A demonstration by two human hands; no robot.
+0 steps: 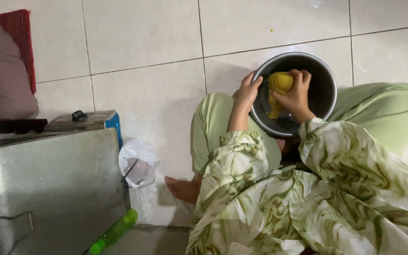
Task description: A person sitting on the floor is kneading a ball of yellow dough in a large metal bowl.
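Closest to the camera, a lap of green-and-cream patterned cloth (308, 198) fills the lower right, the person sitting on the tiled floor (147, 38) with one bare foot (181, 188) tucked in at the knee. Just beyond the sleeves, here's the action: a round metal pot (324, 82) resting tilted against the legs, mouth toward the camera. The left hand (246, 92) is curled over the near-left rim, its grip clenched on the pot's edge, bracing it. The right hand (297, 94) is inside the bowl, fingers closed around a yellow sponge (280, 82) pressed to the inner wall; a paler strip trails below it, too indistinct to name. To do this scrub well, I'd judge, the bracing hand needs to hold the rim firm so the pot doesn't roll on the lap, while the sponge hand works in overlapping circles, and the pot gets turned a little at a time so no patch of wall is missed. Off to the left, well apart, a big grey metal box (48, 189) with a blue-edged case (112, 123) behind it, a white plastic bag (138, 165) hanging at its corner, a green bottle (114, 232) lying at its foot. Farthest out, a pinkish cushion (1, 75) against a red mat (22, 38).
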